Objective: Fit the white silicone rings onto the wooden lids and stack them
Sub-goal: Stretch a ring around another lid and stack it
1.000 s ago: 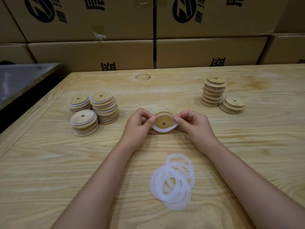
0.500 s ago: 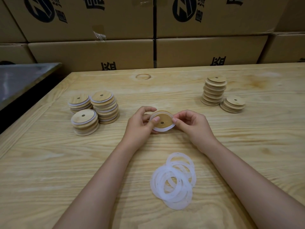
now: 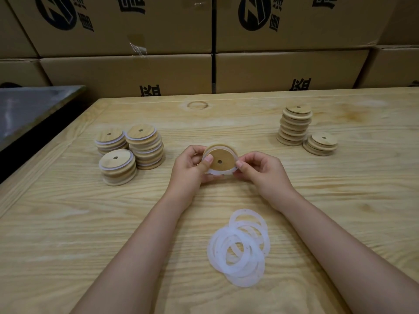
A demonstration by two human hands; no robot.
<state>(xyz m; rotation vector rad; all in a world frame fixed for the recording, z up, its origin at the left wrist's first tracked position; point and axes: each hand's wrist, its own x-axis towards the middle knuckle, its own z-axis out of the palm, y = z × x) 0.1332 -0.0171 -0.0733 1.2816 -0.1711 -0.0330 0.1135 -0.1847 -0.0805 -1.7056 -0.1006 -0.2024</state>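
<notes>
While the fingers (image 3: pixel 208 160) of the left hand (image 3: pixel 189 171) curl round the left edge of one wooden lid (image 3: pixel 221 160), the thumb pressing on its face, the right hand (image 3: pixel 263 175) pinches the white silicone ring (image 3: pixel 218 172) at the lid's right edge between thumb and forefinger. The lid is held over the middle of the counter (image 3: pixel 68 223), tilted so that its face and small centre hole turn toward the camera. The ring sits round it, with its lower arc hanging loose below the wood. Two bare forearms run back from the hands toward the bottom corners of the view, spreading apart as they come.

Between the forearms, just right of centre and nearer the person, lies one pile of loose rings (image 3: pixel 240 248). They overlap, so there are at least five but the exact number cannot be told.

To the left, well apart from the hands, stand three stacks of ringed lids (image 3: pixel 145 146), close together, with white edges showing between the wooden discs. At the far right stand two stacks of bare lids, a tall stack (image 3: pixel 294 125) and a short stack (image 3: pixel 320 143) just beside it.

Behind the counter, cardboard boxes (image 3: pixel 127 71) form a wall, and a grey metal surface (image 3: pixel 34 105) lies off the left edge.
</notes>
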